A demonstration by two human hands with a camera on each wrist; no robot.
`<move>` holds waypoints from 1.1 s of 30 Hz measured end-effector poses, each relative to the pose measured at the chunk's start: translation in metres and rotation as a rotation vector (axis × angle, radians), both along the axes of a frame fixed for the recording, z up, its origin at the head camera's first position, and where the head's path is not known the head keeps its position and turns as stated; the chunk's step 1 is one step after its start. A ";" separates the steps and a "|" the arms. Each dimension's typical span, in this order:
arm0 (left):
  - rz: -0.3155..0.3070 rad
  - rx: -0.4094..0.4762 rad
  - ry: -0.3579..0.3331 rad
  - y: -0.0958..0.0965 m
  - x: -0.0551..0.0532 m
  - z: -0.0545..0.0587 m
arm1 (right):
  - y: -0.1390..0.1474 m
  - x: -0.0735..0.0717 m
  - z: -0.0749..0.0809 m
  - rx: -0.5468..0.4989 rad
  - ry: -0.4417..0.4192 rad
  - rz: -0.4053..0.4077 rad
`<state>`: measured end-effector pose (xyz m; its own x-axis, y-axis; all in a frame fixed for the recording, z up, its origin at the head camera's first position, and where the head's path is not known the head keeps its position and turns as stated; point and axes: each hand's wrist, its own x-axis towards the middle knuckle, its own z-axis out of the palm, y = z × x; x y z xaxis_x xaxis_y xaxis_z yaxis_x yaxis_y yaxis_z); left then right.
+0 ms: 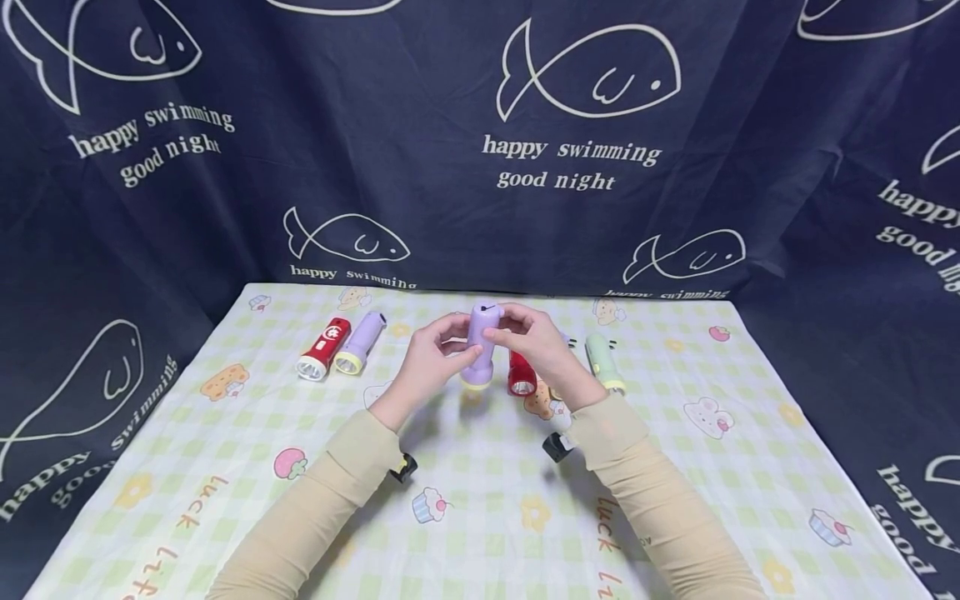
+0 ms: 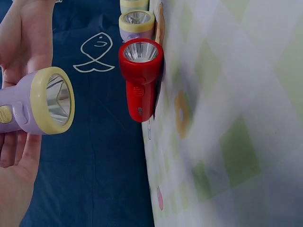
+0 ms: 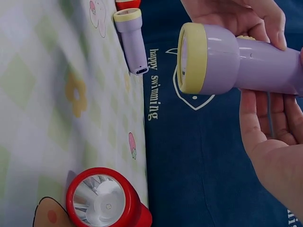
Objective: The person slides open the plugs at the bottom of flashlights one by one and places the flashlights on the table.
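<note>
At the back I have the blue backdrop (image 1: 450, 125) against the far edge of the table (image 1: 465, 542); too much forward reach could bump the cloth. The table leaves me bare room at the near side and toward both side edges, so I'd judge pulling back the safest move. The left hand (image 1: 429, 354) and right hand (image 1: 538, 346) share one grip, both holding the purple torch (image 1: 477, 335), thumbs on the near side. It stands about upright in the air, lens down, apart from the table. If one thumb eased too early, the smooth barrel could slip and land lens first. The right red torch (image 1: 522, 379) lies near the right hand; a careless descent there could knock it into the rear purple torch (image 2: 137, 27) or green torch (image 1: 602, 364). Off to the left, the left red torch (image 1: 325, 348) and left purple torch (image 1: 361, 343) sit close together.
</note>
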<state>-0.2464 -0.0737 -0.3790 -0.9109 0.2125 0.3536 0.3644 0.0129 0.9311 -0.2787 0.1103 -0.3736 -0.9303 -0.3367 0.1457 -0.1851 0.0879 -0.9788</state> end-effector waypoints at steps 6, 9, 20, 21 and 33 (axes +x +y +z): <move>-0.009 -0.010 0.004 0.000 -0.001 -0.001 | 0.000 0.000 0.001 0.002 0.012 -0.030; -0.017 -0.017 0.020 0.000 -0.001 0.000 | 0.000 0.001 0.000 0.013 0.021 -0.049; 0.057 -0.131 0.078 0.005 0.003 0.005 | -0.002 0.002 -0.004 0.064 0.053 -0.130; 0.065 -0.135 0.083 0.006 0.003 0.005 | -0.002 0.002 -0.004 0.070 0.059 -0.140; 0.106 -0.135 0.115 0.009 -0.018 -0.025 | -0.006 0.006 -0.007 0.119 0.093 -0.234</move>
